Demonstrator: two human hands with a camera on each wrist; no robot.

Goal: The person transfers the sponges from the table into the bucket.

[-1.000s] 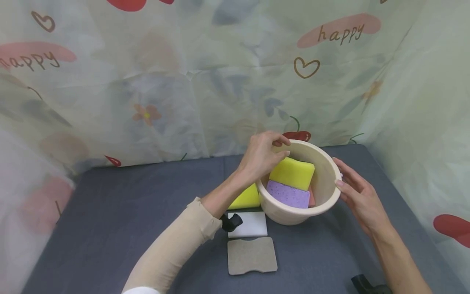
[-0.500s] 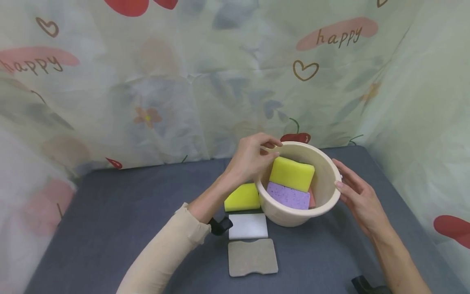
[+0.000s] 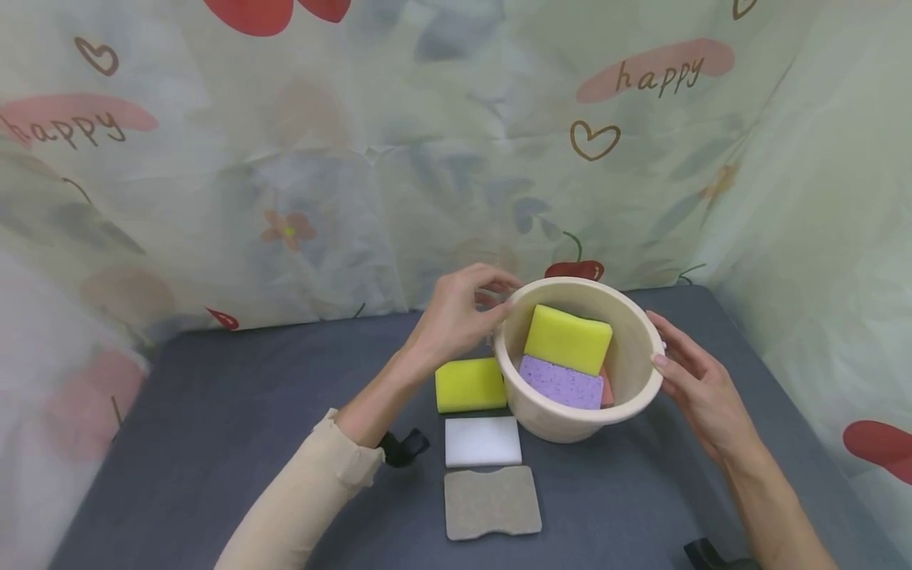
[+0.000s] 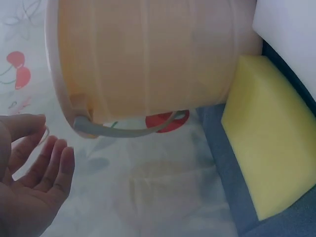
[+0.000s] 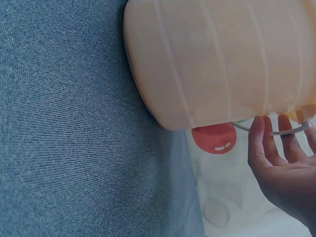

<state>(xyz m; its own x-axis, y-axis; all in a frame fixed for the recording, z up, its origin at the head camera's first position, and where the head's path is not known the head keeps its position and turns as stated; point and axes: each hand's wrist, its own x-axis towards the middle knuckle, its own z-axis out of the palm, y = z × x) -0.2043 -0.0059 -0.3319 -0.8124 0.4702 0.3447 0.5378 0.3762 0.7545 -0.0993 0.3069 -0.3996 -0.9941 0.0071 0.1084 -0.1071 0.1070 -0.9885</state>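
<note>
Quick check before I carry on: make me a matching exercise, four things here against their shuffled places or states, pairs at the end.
1. purple speckled sponge
2. white block
3. grey notched pad
4. cream bucket

A. touched by the right hand
B. between the grey pad and the outside yellow sponge
C. inside the bucket
D. row's end nearest the camera wearer

Pairs: 1-C, 2-B, 3-D, 4-A

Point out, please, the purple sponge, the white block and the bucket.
Purple sponge (image 3: 561, 382): head view, middle of its speckled face.
White block (image 3: 483, 442): head view, middle of its upper face.
Bucket (image 4: 163, 54): left wrist view, on its outer wall.
</note>
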